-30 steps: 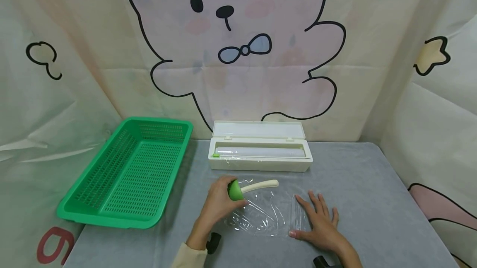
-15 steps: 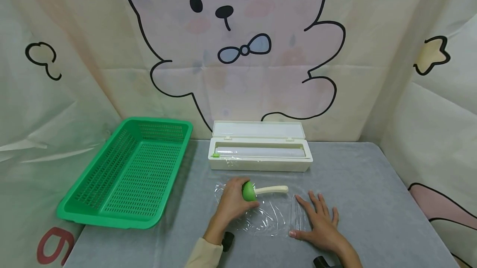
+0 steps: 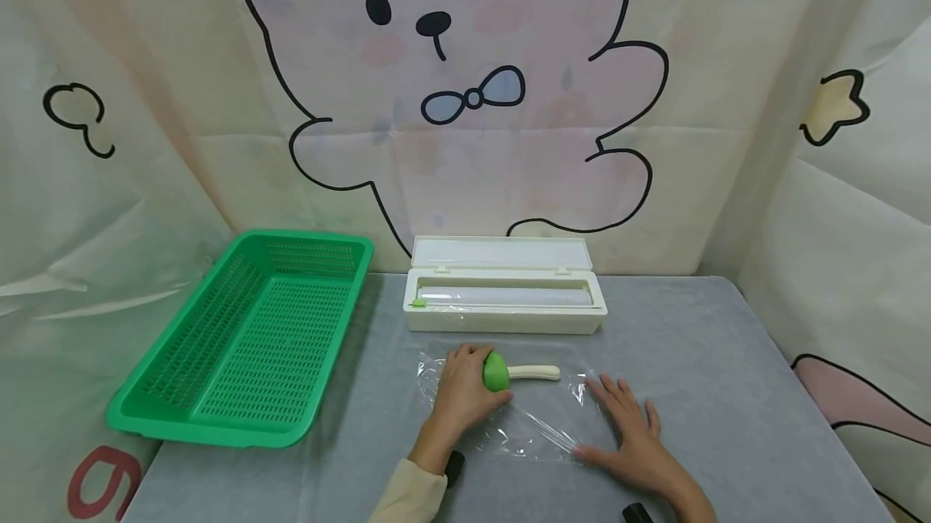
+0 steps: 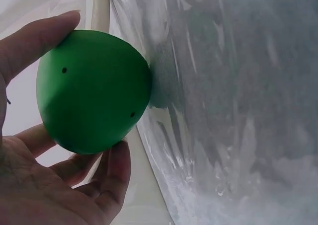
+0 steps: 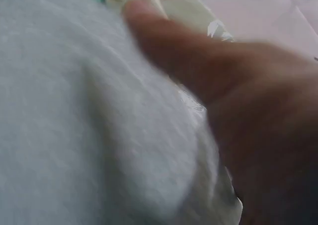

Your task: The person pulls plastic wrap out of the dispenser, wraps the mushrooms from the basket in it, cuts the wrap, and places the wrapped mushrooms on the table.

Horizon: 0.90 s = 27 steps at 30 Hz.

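We see the green-headed tool (image 3: pixel 497 372) in the grip of the left hand (image 3: pixel 464 390), whose thumb and fingers close part-way around the rounded green head; the left wrist view shows two small black dots on its surface. The pale handle (image 3: pixel 534 373) points right from the head, above the clear film (image 3: pixel 524 422), towards the right hand (image 3: pixel 629 434), and its tip ends in the space between the two hands. On the right, we find that hand open, fingers and thumb spread apart, at the right edge of the film; folds in the film run towards its thumb, though we cannot tell how firmly it presses. Just beyond the film on the bench (image 3: pixel 727 394) stands the open white box (image 3: pixel 509 321), while the green basket (image 3: pixel 211 432) sits to the left, well apart from both hands.
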### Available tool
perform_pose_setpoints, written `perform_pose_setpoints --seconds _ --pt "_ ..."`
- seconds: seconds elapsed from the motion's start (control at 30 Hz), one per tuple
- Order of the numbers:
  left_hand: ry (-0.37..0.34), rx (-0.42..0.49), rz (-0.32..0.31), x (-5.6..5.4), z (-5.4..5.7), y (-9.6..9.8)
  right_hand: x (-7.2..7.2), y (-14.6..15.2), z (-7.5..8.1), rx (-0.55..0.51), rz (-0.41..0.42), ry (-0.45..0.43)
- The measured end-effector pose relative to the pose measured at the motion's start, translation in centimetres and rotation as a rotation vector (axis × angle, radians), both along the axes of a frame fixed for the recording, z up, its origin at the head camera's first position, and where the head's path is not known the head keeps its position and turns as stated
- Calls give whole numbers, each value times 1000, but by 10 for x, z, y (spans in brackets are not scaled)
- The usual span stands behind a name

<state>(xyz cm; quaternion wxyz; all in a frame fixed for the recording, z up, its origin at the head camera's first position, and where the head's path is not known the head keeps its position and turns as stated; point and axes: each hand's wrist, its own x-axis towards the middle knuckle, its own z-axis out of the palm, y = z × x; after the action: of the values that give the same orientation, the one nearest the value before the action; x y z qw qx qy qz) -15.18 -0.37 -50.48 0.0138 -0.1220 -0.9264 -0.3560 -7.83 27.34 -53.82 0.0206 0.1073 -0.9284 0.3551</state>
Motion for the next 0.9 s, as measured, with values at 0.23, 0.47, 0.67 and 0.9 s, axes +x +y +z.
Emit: perform_pose_setpoints --seconds 0.23,0.47,0.67,0.9 --pt "-8 38 -1 3 2 -3 4 7 5 -83 -21 98" --pt "20 125 48 18 9 -29 8 6 8 16 9 228" --pt "-11 118 -79 30 3 -74 9 11 -4 43 141 321" --pt "61 -101 -273 42 -9 -102 4 12 -15 25 198 446"
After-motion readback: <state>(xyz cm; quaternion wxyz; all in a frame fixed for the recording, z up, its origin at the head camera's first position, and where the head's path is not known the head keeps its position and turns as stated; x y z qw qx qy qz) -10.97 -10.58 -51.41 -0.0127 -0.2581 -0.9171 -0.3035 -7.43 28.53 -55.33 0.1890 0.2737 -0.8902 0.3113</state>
